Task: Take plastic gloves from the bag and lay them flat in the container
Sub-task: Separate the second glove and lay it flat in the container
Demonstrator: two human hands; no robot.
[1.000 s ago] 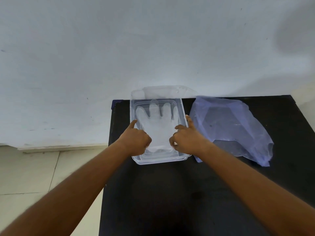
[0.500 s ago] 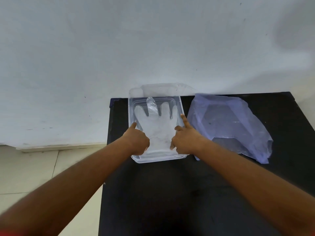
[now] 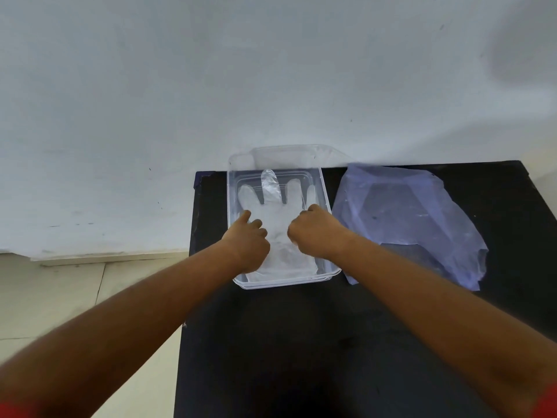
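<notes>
A plastic glove [image 3: 280, 233] lies spread in the clear container [image 3: 327, 203], fingers toward 12 o'clock. Both hands, left [image 3: 247, 239] and right [image 3: 316, 233], press down with curled fingers on its palm edges, apart, clamping nothing. The step looks like flattening; next, probably, the right hand reaches to the bag [image 3: 407, 218] at 3 o'clock on the desk [image 3: 301, 342].

no readable text, labels, brands or numbers on any surface in view
</notes>
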